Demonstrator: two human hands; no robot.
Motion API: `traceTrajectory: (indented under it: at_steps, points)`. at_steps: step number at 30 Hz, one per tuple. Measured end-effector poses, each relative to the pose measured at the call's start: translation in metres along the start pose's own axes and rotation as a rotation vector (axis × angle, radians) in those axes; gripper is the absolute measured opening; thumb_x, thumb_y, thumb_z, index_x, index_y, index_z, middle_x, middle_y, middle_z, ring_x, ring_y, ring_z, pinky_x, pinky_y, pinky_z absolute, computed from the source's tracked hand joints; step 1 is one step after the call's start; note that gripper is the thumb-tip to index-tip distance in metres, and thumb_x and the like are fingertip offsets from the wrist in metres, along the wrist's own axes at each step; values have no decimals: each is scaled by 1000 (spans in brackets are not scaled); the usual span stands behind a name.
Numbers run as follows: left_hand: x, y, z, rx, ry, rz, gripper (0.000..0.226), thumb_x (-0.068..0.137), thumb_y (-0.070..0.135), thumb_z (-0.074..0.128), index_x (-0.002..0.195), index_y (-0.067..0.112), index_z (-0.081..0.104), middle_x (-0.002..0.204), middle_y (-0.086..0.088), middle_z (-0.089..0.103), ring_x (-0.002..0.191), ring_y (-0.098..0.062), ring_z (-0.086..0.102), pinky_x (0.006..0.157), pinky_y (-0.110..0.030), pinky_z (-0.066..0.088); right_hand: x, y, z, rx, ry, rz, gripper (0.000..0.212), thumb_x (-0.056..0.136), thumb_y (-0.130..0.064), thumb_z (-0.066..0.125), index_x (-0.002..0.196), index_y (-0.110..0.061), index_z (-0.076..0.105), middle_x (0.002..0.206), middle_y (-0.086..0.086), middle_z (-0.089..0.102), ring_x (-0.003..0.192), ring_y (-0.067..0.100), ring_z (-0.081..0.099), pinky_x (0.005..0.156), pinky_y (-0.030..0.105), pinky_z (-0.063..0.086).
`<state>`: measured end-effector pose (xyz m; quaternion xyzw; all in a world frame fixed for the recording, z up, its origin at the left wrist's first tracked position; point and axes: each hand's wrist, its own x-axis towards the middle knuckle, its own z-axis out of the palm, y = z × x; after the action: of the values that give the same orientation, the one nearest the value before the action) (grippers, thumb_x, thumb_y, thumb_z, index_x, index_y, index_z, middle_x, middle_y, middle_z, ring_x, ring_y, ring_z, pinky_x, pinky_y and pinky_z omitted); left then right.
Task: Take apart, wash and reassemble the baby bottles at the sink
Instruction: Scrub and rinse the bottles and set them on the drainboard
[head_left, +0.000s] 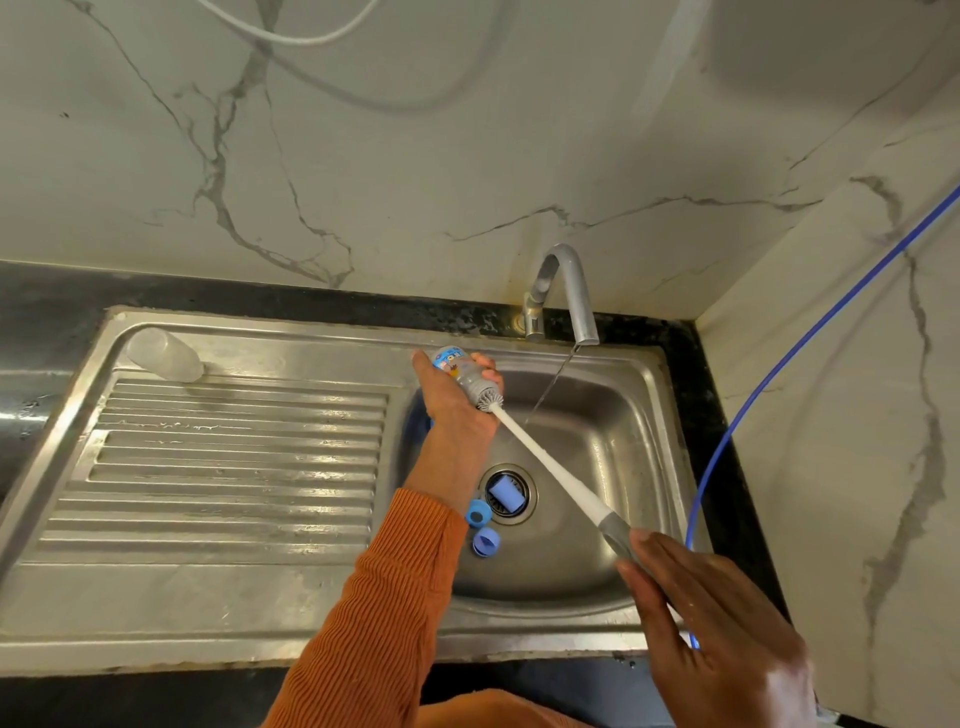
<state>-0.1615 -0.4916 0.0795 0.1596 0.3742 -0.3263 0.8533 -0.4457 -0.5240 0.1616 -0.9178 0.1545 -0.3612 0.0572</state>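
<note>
The left hand (457, 389) holds a printed baby bottle (460, 371) over the back-left part of the sink basin (623, 415), fingers curled round its body, mouth tilted toward the person. A bottle brush (545, 462) has its bristle head at the bottle's mouth; the long white handle slants down to the right hand (717, 623), which holds the grey grip at the basin's front-right edge. The thumb and fingers lie fairly straight along the grip, so how firmly they close on it I cannot tell.

The likeliest mishap, as I judge it, is a wet bottle twisting out of the left-hand grip when the brush is pushed in. A loose hold on the long handle could also let the brush skid off the mouth. A thin stream from the tap (566, 291) falls just right of the bottle, not into it. Two blue bottle parts (483, 527) lie beside the drain (506, 493), and a clear bottle (163, 356) rests at the back-left corner of the drainboard (234, 467).
</note>
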Motion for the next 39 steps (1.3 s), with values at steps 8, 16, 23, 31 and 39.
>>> traceTrajectory:
  at_steps: [8, 16, 23, 31, 39]
  points:
    - [-2, 0, 6, 108, -3, 35, 57, 93, 69, 59, 97, 11, 58, 65, -3, 62, 51, -13, 61, 45, -21, 52, 7, -8, -4, 351, -170, 590, 14, 91, -19, 79, 103, -13, 83, 74, -2, 78, 55, 6, 68, 58, 19, 56]
    - [-4, -1, 2, 0, -169, -93, 49, 94, 60, 61, 94, 11, 59, 75, -4, 62, 59, -12, 61, 49, -18, 51, 14, -11, 8, 1580, -499, 2053, 40, 92, -31, 61, 117, -1, 69, 62, 3, 37, 28, 5, 27, 23, 16, 20]
    - [-2, -10, -3, -10, -238, -168, 53, 93, 62, 60, 90, 10, 63, 75, -4, 64, 56, -12, 61, 47, -18, 51, 2, -30, 28, 1150, -517, 1359, 41, 80, -35, 80, 121, -37, 76, 68, 8, 57, 43, 10, 39, 38, 20, 33]
    - [-2, 0, 2, 269, -205, -15, 53, 94, 66, 59, 88, 14, 62, 71, -2, 61, 56, -12, 57, 45, -21, 48, 16, -5, 6, 383, -579, 767, 39, 90, -42, 73, 120, -66, 63, 103, -31, 74, 97, -10, 69, 89, 18, 55]
    - [-6, -7, 13, 83, -314, -57, 48, 93, 62, 62, 90, 14, 65, 76, -3, 61, 58, -12, 60, 50, -20, 51, 15, -19, 19, 637, -418, 789, 43, 87, -31, 72, 130, -34, 69, 119, -33, 70, 115, -11, 64, 93, 6, 49]
